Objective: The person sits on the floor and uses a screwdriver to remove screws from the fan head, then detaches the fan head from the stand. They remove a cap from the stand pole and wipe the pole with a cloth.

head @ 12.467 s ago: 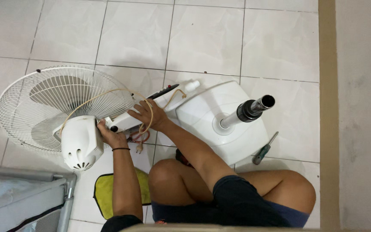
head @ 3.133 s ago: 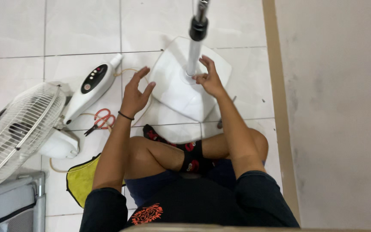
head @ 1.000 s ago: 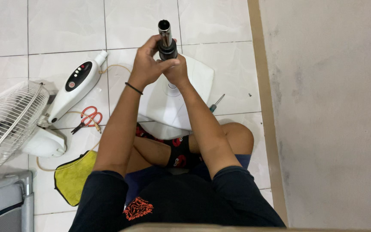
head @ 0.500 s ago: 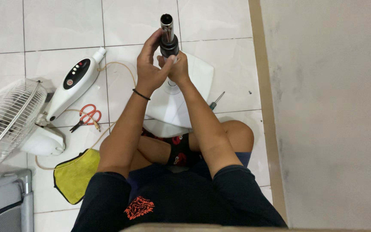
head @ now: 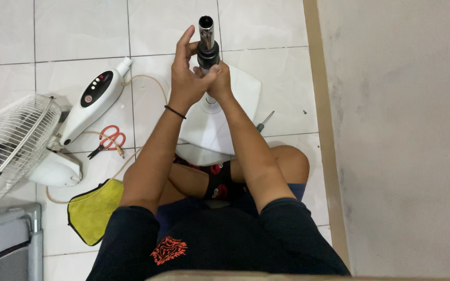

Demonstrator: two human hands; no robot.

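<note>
From the head view, you sit cross-legged on the tiled floor [head: 79,31] with the white fan base [head: 235,104] just before your knees, near the wall-side edge. Your left hand [head: 183,86] and right hand [head: 219,82] both close round the black collar [head: 208,53] on the upright chrome pole [head: 205,32]; the left index finger stands free. You seem to be turning that collar; next you need a firm twisting grip while the pole stays plumb. The collar looks ribbed, the tube shiny and hollow at its top.
</note>
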